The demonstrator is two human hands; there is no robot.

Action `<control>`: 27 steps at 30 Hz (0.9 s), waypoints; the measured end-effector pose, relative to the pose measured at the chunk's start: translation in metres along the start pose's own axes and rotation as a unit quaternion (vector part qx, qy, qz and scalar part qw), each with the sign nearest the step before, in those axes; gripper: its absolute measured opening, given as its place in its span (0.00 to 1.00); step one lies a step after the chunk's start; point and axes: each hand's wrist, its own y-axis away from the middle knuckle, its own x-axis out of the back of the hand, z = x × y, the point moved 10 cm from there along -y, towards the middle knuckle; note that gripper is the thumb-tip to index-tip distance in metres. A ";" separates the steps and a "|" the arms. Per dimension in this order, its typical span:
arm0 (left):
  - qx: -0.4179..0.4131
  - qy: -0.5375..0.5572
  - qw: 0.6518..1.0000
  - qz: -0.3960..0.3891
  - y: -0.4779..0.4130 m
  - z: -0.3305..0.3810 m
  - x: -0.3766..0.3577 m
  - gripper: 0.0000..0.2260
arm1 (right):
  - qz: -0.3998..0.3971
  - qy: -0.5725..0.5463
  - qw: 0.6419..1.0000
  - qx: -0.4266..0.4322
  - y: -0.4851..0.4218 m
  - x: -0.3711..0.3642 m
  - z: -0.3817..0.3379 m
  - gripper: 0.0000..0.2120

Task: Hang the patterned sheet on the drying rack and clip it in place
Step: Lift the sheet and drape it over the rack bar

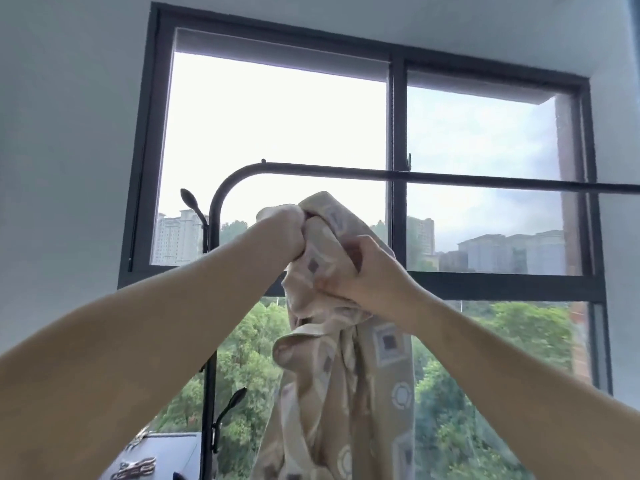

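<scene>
The patterned sheet (343, 375), beige with grey squares and circles, hangs bunched from both my raised hands. My left hand (284, 233) is fisted around its top edge, just under the black top bar of the drying rack (450, 176). Lower and to the right, my right hand (360, 271) grips a fold of the same sheet. The sheet sits below the bar and does not touch it. Several clips (135, 467) lie on a grey surface at the bottom left.
A large black-framed window (398, 133) fills the wall behind the rack. The rack's curved left post (209, 306) carries black hooks (190, 199) above and below. White walls stand on both sides.
</scene>
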 end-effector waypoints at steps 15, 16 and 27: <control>-0.200 -0.348 0.874 -0.274 0.066 0.040 -0.083 0.26 | 0.101 -0.218 0.969 -0.049 -0.043 0.065 -0.016 0.03; -0.197 -0.403 0.851 -0.273 0.063 0.034 -0.082 0.21 | 0.101 -0.208 0.972 -0.054 -0.042 0.067 -0.012 0.03; -0.106 -0.221 0.959 -0.145 0.014 0.045 -0.018 0.17 | -0.108 0.064 0.985 -0.114 -0.027 0.040 0.040 0.05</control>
